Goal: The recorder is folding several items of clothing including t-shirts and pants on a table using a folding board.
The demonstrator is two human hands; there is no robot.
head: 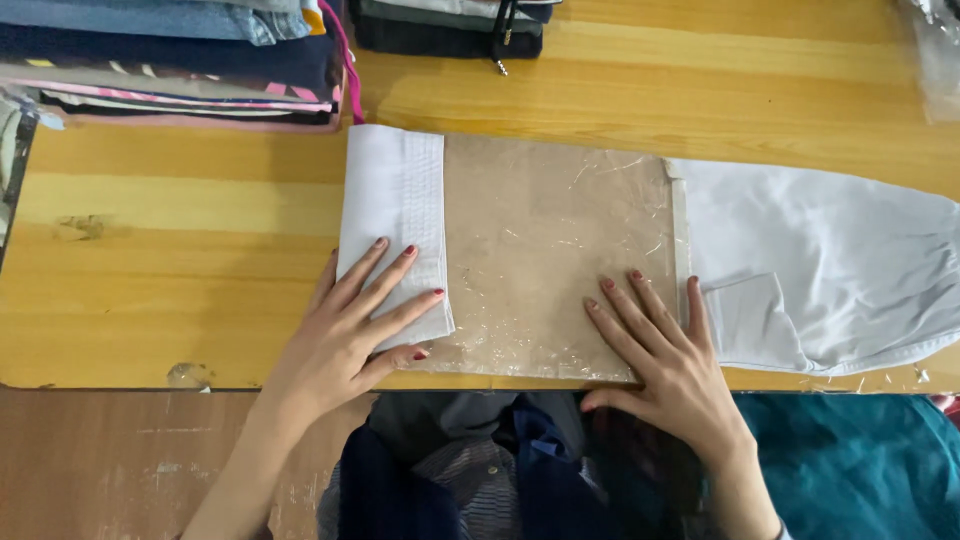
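On a wooden tabletop (180,250), a white garment (800,260) lies half-folded over a board (550,250): left hand (350,320) flat, fingers spread, pressing the folded flap, right hand (660,350) open on the board, gripping nothing, other side still unfolded.

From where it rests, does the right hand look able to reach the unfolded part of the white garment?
Probably yes. The right hand lies flat on the folding board, its fingers at the board's right edge, and the white garment spreads just beyond with nothing lying between them.
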